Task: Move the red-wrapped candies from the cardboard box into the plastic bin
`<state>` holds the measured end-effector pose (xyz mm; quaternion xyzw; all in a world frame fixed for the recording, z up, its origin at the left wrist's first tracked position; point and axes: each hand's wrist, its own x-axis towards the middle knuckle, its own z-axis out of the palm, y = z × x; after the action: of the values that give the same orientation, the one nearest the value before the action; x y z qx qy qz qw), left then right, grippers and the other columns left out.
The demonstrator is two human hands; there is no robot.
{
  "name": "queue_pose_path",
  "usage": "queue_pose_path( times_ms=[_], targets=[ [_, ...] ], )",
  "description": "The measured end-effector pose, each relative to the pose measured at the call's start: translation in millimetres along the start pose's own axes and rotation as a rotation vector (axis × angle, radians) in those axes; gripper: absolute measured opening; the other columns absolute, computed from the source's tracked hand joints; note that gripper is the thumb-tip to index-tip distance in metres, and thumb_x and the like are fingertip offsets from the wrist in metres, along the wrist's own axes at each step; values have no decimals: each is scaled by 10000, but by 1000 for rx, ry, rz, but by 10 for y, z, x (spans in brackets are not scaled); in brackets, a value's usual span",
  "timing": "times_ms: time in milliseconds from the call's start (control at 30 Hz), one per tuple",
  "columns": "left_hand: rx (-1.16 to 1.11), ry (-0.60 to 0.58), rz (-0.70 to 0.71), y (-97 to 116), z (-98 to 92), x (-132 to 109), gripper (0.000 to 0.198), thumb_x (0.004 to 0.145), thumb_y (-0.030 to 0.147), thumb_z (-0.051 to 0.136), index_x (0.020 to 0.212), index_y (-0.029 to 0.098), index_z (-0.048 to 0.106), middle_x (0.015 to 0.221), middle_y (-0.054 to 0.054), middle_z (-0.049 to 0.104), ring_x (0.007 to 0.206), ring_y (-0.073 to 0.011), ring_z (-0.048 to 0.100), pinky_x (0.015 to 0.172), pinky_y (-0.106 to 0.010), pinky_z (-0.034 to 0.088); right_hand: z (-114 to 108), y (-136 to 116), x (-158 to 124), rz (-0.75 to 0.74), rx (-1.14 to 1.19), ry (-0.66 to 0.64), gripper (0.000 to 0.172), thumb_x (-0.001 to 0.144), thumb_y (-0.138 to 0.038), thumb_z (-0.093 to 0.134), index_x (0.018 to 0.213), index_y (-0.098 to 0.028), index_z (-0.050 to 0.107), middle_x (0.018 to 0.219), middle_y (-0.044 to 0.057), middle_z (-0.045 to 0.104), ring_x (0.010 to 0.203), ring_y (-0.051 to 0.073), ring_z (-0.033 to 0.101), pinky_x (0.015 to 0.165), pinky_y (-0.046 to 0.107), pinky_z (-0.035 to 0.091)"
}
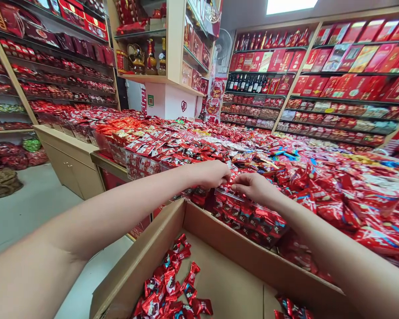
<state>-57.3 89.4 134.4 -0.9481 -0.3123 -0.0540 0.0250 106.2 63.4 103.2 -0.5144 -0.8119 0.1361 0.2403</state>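
Observation:
Over a clear plastic bin point(249, 217) of red-wrapped candies, both of my hands come close together. My left hand point(216, 173) has its fingers curled down at the candies by the bin's left end. Thumb and fingers of my right hand point(254, 187) are drawn together just above the bin's front rim. Whatever either hand pinches is too small or hidden to make out. Below my arms is an open cardboard box point(226, 266), with a heap of red twist-wrapped candies point(169, 283) on its left side and a few more candies point(292, 310) at the lower right.
Bins of packaged sweets point(173, 137) cover the long counter behind my hands. Larger red packets point(339, 212) lie to the right. Shelves of bottles and gift boxes point(269, 62) line the walls. At left are a cabinet point(66, 164) and a brown sack point(1, 182) on the floor.

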Motion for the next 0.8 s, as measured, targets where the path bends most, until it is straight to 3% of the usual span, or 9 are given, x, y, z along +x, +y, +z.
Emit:
queue_pose_path(
  times_ms=[367,533,800],
  targets=[
    [112,131,17,-15,23,-35,199,694,201,450,805,199,614,769,-19,621,705,-138,539,589,-212,346,18,-38,8,-31,-103,-22,129,690,-250,489,655,-180,592,526,-21,566,502,107,483,489,210,360],
    [78,33,43,-20,7,-26,196,676,185,472,807,205,616,753,-6,625,673,-120,538,574,-200,343,3,-22,11,-84,-171,-45,108,675,-209,502,669,-187,608,574,-6,600,549,128,512,522,224,371],
    [174,11,-32,37,21,3,187,659,201,487,780,205,629,686,-22,617,621,-140,529,519,-221,315,-17,-62,-3,-63,-197,-56,149,671,-245,526,779,-187,611,666,24,657,612,161,570,540,242,400]
  ],
)
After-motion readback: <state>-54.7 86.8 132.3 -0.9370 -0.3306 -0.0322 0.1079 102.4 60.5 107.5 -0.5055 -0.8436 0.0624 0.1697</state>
